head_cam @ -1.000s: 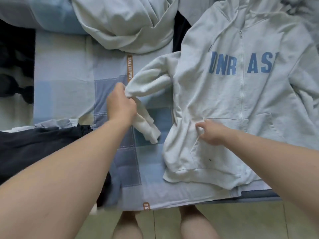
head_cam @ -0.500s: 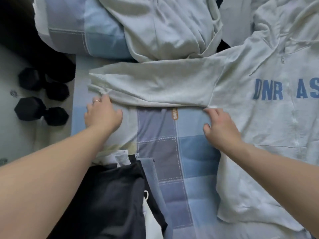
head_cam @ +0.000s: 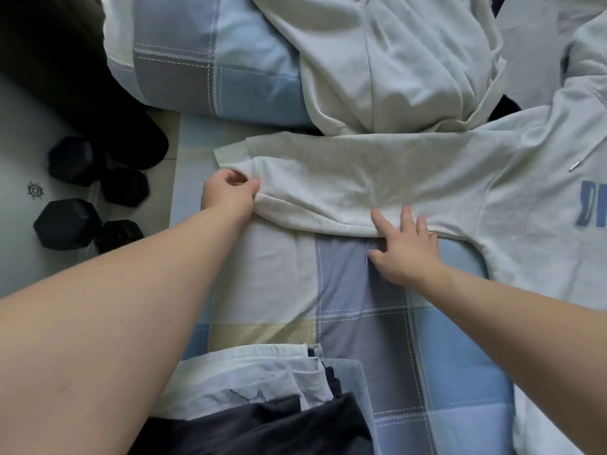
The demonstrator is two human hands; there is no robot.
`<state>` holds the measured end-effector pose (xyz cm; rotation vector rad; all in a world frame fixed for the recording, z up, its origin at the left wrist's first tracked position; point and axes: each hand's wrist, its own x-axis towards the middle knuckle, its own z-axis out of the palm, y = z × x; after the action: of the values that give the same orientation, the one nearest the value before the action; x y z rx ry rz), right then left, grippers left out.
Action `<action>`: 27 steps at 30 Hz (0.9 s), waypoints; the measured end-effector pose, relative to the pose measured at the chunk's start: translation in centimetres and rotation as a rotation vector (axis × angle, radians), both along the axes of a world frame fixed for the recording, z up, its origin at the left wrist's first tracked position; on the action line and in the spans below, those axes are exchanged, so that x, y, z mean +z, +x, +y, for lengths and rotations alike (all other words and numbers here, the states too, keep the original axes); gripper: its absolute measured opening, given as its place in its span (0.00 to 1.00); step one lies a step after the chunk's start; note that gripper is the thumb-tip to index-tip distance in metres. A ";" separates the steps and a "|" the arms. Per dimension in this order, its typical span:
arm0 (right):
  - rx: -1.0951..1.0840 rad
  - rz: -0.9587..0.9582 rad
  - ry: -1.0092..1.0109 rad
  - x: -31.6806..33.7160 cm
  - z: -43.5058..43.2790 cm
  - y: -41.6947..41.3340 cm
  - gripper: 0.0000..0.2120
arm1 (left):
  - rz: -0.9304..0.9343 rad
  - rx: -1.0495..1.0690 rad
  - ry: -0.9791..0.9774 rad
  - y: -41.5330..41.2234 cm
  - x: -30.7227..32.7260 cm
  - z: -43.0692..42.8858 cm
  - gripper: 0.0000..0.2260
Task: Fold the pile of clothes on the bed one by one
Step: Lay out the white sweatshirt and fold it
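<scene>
Two bare hands work on one sleeve (head_cam: 377, 172) of a pale grey hoodie (head_cam: 538, 198), which lies face up on the right side of the bed (head_cam: 361, 307), its blue chest lettering cut off by the right edge of the view. The sleeve stretches flat and leftward across the checked sheet, its cuff (head_cam: 230, 154) near the bed's left edge. The left hand (head_cam: 228, 200) pinches a fold of the sleeve just beside the cuff, thumb and fingers (head_cam: 251, 184) closed narrowly on the cloth. The right hand (head_cam: 407, 251) lies further along, nearer the armpit, its fingers (head_cam: 381, 223) straight and spread; the tips press on the sleeve's lower edge while the palm rests on the sheet. A drawstring tip (head_cam: 574, 165) of metal lies on the hoodie's chest. Beyond the sleeve, touching its upper edge, sits a crumpled pale garment (head_cam: 394, 60), heaped partly over a bundle of checked bedding (head_cam: 213, 60). At the near edge of the bed, beside the left forearm, is a stack of clothes (head_cam: 249, 372): pale and light blue pieces with a dark garment (head_cam: 262, 425) nearest the camera. How neatly these are folded cannot be told. On the floor (head_cam: 19, 152) left of the bed stand black hexagonal dumbbells (head_cam: 65, 223).
</scene>
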<state>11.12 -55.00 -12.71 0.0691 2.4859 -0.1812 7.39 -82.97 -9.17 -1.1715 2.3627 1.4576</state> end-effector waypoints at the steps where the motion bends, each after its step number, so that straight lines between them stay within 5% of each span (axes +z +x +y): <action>1: 0.027 0.010 0.010 -0.1 -0.4 0.2 0.36 | 0.009 0.001 -0.023 0.0 -0.3 -0.3 0.06; 6: 0.116 -0.001 -0.044 0.8 -2.7 -0.3 0.34 | 0.059 0.252 -0.084 1.4 -0.6 -2.9 0.05; 11: 0.182 0.225 -0.148 1.5 -4.0 -0.3 0.33 | -0.034 0.290 -0.220 3.1 0.2 -2.2 0.08; 13: 0.258 0.093 -0.137 1.2 -4.3 0.3 0.36 | -0.110 0.148 -0.391 3.4 0.9 -1.1 0.03; 20: 0.207 -0.204 -0.416 3.7 -4.0 -1.0 0.28 | -0.003 -0.661 -0.721 4.3 2.7 3.8 0.21; 23: 0.055 -0.080 -0.564 5.4 -2.6 -0.6 0.22 | -0.088 -0.809 -0.617 4.8 2.9 5.7 0.20; 27: -0.069 0.106 -0.494 6.5 3.3 1.0 0.24 | -0.116 -0.887 -0.588 5.8 3.6 9.8 0.19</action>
<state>12.11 -51.75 -6.17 -0.0639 2.4715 -0.8379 13.20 -73.13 -5.54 -0.1338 2.7166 0.4139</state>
